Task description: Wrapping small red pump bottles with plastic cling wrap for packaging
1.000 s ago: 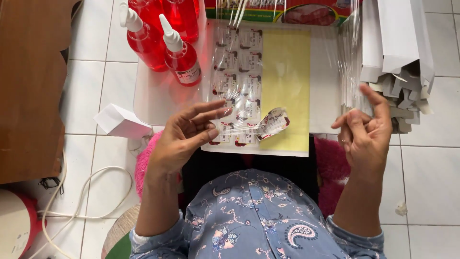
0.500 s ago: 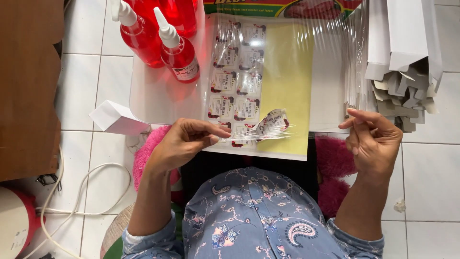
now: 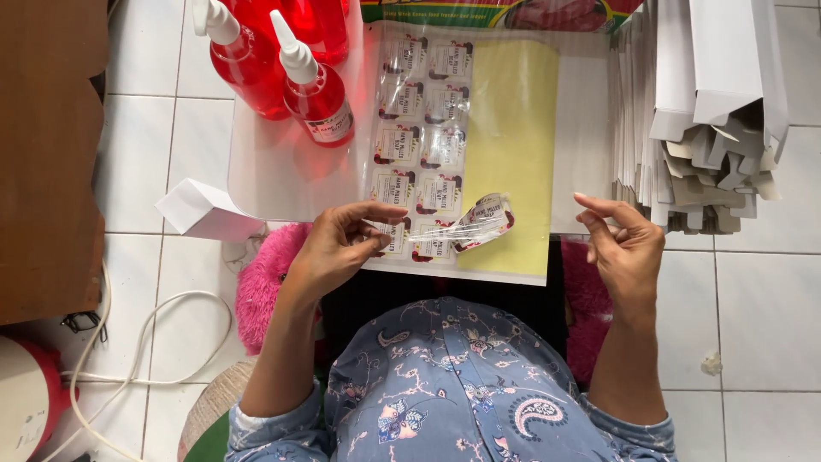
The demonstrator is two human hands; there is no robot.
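One curled clear printed sticker [image 3: 479, 224] hangs pinched in your left hand [image 3: 338, 248]; it may fold onto itself. Your right hand [image 3: 624, 248] is open, empty.

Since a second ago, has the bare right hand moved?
Yes. The right hand dropped lower and away from the stack of folded white cartons, fingers now loosely curled.

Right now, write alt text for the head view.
The left hand pinches a peeled clear sticker above a label sheet; the right hand hovers empty. Red bottles stand behind, folded white cartons at right.
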